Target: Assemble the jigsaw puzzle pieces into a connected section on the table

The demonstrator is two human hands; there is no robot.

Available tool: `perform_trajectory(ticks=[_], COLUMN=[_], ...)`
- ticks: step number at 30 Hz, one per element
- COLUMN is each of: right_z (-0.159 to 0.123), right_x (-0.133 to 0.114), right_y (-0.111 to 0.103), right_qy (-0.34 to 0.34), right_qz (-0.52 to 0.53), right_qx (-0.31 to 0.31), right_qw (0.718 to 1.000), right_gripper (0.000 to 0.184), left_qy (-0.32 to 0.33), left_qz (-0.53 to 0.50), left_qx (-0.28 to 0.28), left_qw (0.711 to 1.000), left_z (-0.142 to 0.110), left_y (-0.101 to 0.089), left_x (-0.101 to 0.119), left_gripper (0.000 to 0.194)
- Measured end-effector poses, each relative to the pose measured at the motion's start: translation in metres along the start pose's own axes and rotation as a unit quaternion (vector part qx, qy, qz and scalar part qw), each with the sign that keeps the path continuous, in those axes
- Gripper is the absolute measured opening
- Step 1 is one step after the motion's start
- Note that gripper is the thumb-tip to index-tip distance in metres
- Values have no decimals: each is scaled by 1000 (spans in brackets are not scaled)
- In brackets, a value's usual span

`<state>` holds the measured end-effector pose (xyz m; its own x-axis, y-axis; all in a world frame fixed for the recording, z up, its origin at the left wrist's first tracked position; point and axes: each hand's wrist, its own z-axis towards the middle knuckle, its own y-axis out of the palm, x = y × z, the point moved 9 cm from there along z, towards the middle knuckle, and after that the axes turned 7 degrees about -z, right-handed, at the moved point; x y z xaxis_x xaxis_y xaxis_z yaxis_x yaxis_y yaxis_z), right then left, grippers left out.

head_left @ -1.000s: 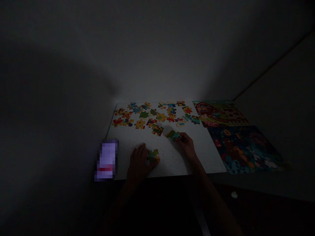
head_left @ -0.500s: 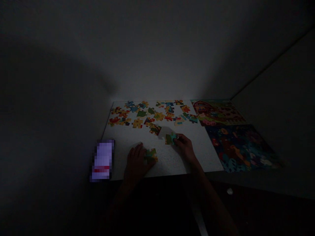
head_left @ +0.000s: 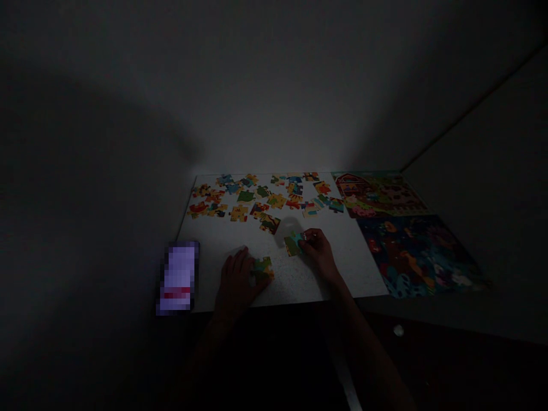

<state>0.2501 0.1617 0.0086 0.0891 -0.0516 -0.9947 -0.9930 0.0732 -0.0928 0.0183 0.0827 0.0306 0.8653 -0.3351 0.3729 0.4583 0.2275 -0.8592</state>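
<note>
Green-and-teal jigsaw piece [head_left: 292, 246] is pinched at its right edge by the right hand [head_left: 317, 252], close over the white speckled tabletop [head_left: 222, 268]. Dim light; can't confirm whether it's clear of the surface. Left hand [head_left: 237, 285] lies low on the table, fingers [head_left: 253, 275] against a green-and-yellow jigsaw piece [head_left: 263, 269]. Too dark to tell if that hand grips the piece or only steadies it. Both pieces look like thin pressed card: light, fairly stiff, likely to scuff or bend at the tabs if levered. Best hold is a pinch across the body, away from the knobs. Flat pieces may need sliding to the table edge or lifting by one corner. Loose jigsaw pieces [head_left: 257, 200] cover the far part of the table. Barn picture [head_left: 377, 194] and dark blue picture [head_left: 417, 257] lie right. Pixelated slab [head_left: 178, 278], probably a phone, sits at the left table edge.
</note>
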Motion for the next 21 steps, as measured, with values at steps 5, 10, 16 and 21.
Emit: perform_trajectory(ticks=[5,10,16,21], right_z=[0,-1,-6,-10], right_x=[2,4,4,-4], right_y=[1,5,19,26], right_qy=[-4,-19,-16,-29], right_qz=[-19,-47,-98,-137], right_qx=[-13,-41,-92,-108], right_qw=[1000,998,991,984], right_gripper=[36,35,40,37], left_qy=[-6,-8,-9,-13], left_qz=[-7,-3,-6,-8], left_qx=[-4,-8,-5,-7], left_qw=[1000,1000,1000,1000], left_z=[1,2,2,2], left_y=[-1,-1,-3,-2], left_x=[1,1,2,1], left_gripper=[47,47,46,48])
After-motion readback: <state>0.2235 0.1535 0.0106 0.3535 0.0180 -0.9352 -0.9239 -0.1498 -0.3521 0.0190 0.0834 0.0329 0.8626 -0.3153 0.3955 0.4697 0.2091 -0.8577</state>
